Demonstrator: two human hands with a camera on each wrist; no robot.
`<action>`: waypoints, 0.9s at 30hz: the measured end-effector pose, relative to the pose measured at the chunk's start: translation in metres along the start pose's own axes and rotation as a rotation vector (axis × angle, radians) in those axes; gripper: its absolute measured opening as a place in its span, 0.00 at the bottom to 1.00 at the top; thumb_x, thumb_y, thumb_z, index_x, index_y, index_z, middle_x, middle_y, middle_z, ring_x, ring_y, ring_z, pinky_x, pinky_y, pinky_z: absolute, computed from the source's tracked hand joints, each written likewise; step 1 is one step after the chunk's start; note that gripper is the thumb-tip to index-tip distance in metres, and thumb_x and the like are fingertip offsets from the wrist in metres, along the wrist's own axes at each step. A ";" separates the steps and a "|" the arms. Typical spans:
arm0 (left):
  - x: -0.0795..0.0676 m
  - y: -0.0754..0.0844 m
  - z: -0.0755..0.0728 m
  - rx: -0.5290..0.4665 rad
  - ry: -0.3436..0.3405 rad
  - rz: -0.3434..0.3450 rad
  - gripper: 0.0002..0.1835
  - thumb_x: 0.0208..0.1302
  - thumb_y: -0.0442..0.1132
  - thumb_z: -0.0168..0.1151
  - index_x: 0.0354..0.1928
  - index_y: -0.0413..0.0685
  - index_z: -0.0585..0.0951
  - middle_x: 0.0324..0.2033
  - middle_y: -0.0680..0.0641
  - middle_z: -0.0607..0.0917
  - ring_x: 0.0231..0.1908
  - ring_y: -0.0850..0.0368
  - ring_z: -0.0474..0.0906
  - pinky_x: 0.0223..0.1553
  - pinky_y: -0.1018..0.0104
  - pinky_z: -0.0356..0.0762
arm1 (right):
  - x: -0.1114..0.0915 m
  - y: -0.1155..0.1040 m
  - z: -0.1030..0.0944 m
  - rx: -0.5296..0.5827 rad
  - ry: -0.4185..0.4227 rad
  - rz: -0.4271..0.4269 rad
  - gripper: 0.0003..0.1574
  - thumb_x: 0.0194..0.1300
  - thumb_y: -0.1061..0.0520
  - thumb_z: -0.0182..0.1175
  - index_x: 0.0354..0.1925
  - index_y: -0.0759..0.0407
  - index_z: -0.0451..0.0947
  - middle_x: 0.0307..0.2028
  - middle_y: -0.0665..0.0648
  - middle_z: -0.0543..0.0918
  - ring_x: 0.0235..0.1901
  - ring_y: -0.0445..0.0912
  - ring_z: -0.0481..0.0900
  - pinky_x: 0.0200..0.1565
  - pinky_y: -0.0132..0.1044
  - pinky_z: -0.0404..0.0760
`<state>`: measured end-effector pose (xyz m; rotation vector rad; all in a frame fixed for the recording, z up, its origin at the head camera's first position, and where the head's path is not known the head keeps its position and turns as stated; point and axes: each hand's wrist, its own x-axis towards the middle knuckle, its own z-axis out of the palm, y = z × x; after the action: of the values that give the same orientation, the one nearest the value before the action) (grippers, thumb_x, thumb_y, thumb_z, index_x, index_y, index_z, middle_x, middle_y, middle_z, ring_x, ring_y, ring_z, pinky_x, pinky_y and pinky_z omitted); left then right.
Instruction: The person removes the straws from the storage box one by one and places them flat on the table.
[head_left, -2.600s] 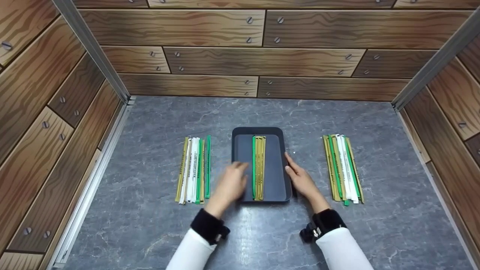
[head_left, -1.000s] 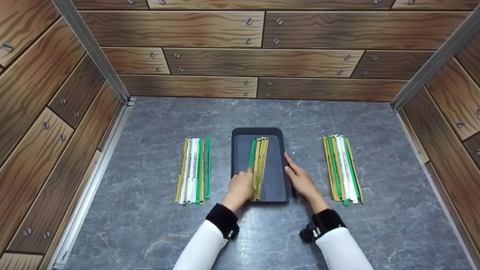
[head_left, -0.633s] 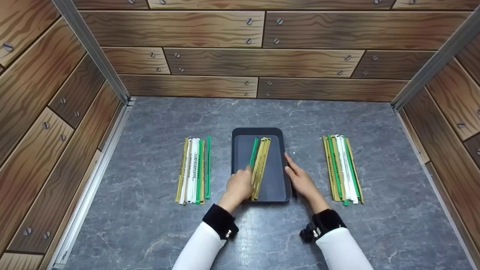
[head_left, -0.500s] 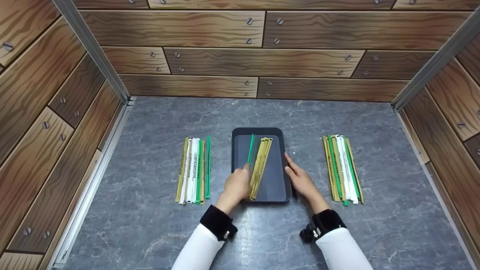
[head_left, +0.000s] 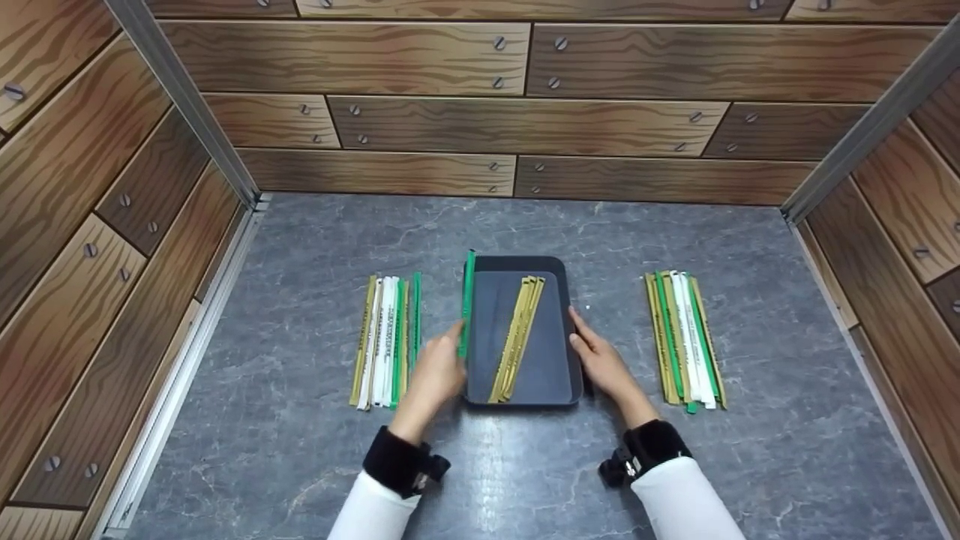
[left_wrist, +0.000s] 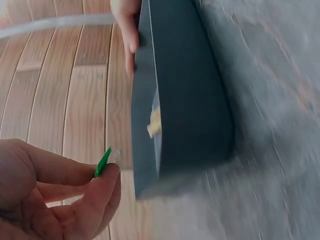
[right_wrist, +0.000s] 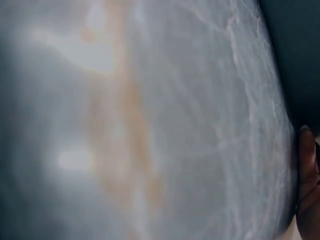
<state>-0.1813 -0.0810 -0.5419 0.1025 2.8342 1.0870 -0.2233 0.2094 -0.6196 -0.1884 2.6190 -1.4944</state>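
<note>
In the head view my left hand (head_left: 433, 371) pinches a green wrapped straw (head_left: 467, 300) between thumb and fingertips. The straw stands nearly lengthwise over the left rim of a dark grey tray (head_left: 551, 352). The left wrist view shows the green straw (left_wrist: 103, 162) end-on in my fingers, apart from the tray wall (left_wrist: 192, 95). Inside the tray, several gold wrapped straws (head_left: 517, 337) lie together at a slant. My right hand (head_left: 606, 364) rests against the tray's right side with fairly straight fingers; its lower fingers are hidden.
Left of the tray lies a row of gold, white and green wrapped straws (head_left: 381, 341), with a green one (head_left: 417, 300) at its right end, partly behind my left hand. A similar row (head_left: 684, 337) lies on the right. Wood-patterned walls (head_left: 517, 124) enclose the grey marbled tabletop (head_left: 300, 465).
My left hand has drawn the green straw away from the gold ones and moved left with it to the tray's left rim. The gold straws now slant. My right hand has stayed put.
</note>
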 end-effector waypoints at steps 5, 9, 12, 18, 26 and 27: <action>0.000 -0.030 -0.013 -0.025 0.093 -0.034 0.35 0.54 0.19 0.57 0.68 0.38 0.69 0.53 0.33 0.80 0.44 0.42 0.81 0.43 0.54 0.81 | 0.000 0.001 0.000 0.000 0.014 -0.012 0.32 0.77 0.53 0.48 0.76 0.50 0.56 0.72 0.59 0.59 0.71 0.57 0.56 0.69 0.52 0.54; -0.001 -0.052 -0.023 0.007 0.139 -0.080 0.33 0.54 0.18 0.54 0.65 0.38 0.72 0.46 0.35 0.83 0.42 0.41 0.81 0.43 0.50 0.79 | 0.000 0.001 0.001 0.000 0.004 0.001 0.33 0.78 0.52 0.47 0.76 0.49 0.55 0.72 0.60 0.59 0.71 0.58 0.56 0.69 0.53 0.55; -0.002 -0.065 -0.030 0.034 0.181 -0.114 0.30 0.55 0.19 0.50 0.63 0.38 0.75 0.43 0.34 0.84 0.39 0.40 0.81 0.39 0.49 0.79 | -0.001 -0.001 0.001 0.000 -0.008 0.020 0.33 0.78 0.51 0.47 0.76 0.47 0.54 0.73 0.59 0.58 0.71 0.57 0.56 0.69 0.52 0.55; -0.004 -0.082 -0.038 0.082 0.240 -0.219 0.28 0.59 0.21 0.47 0.61 0.42 0.78 0.42 0.31 0.84 0.30 0.38 0.81 0.26 0.49 0.75 | 0.000 -0.001 0.001 -0.003 0.006 0.003 0.33 0.78 0.53 0.48 0.76 0.50 0.55 0.72 0.60 0.59 0.70 0.58 0.57 0.68 0.52 0.55; -0.001 -0.091 -0.042 0.110 0.251 -0.338 0.27 0.63 0.24 0.53 0.64 0.46 0.76 0.46 0.34 0.84 0.31 0.40 0.81 0.27 0.47 0.77 | 0.000 0.000 0.001 -0.003 0.018 -0.026 0.33 0.77 0.54 0.48 0.75 0.52 0.56 0.72 0.62 0.59 0.70 0.59 0.58 0.68 0.53 0.56; -0.001 -0.092 -0.042 0.108 0.251 -0.345 0.27 0.63 0.24 0.53 0.64 0.46 0.76 0.46 0.34 0.84 0.32 0.40 0.82 0.29 0.46 0.77 | 0.000 0.001 0.001 -0.001 0.018 -0.025 0.33 0.77 0.54 0.48 0.75 0.51 0.56 0.72 0.61 0.59 0.70 0.59 0.58 0.68 0.53 0.56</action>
<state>-0.1882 -0.1769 -0.5721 -0.5302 2.9669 0.9276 -0.2231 0.2088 -0.6206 -0.2091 2.6405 -1.5101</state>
